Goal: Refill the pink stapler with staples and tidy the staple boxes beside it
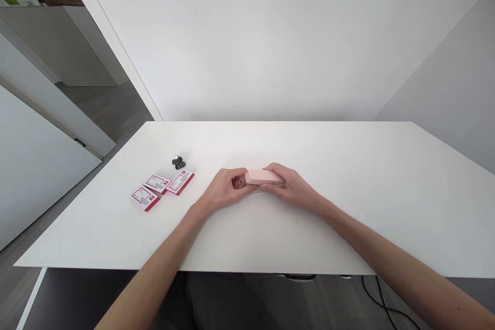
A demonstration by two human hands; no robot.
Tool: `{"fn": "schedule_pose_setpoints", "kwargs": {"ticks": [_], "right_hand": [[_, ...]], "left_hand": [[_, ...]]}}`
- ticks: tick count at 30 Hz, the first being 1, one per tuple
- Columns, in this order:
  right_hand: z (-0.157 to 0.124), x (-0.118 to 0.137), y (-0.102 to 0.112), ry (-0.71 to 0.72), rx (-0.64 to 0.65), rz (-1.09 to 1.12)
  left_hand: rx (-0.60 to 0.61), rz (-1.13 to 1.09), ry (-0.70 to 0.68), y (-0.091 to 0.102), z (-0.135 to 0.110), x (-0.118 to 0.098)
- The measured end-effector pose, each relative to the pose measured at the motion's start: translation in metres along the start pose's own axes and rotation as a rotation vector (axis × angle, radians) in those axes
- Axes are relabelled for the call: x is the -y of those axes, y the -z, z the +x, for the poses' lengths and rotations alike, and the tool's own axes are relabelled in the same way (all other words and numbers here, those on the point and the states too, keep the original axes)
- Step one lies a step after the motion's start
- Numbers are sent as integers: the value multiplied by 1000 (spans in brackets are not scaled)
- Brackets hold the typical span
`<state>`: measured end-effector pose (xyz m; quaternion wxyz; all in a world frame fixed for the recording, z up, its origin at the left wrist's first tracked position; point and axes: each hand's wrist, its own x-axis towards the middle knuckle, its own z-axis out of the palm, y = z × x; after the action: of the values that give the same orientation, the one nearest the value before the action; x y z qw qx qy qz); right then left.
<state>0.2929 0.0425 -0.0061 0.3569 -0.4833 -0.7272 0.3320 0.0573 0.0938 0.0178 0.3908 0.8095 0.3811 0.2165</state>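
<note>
Above the middle of the white desk, I hold a smooth pink oblong object (263, 177) with rounded edges, roughly level. My right hand (288, 184) is closed round its right end, thumb on the near side and fingers over the far side. At the left end, my left hand (229, 187) is curled, thumb and fingertips pinching at the object's edge. The fingers hide both ends and most of the underside, so its exact kind is unclear. A pale strip shows just beneath it.
Left of my hands lie three white-and-red cards (157, 183), edges close together or overlapping. Behind them sits a small cluster of black binder clips (178, 162). The white desk (348, 160) meets a wall at the back. Black cables (382, 299) lie on the floor at right.
</note>
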Motion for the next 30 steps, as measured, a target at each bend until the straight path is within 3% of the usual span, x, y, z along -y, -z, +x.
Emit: {"fn": "schedule_pose_setpoints", "kwargs": {"ticks": [30], "right_hand": [[-1, -1, 4, -13, 47, 71]], "left_hand": [[27, 40, -3, -1, 2, 2]]}}
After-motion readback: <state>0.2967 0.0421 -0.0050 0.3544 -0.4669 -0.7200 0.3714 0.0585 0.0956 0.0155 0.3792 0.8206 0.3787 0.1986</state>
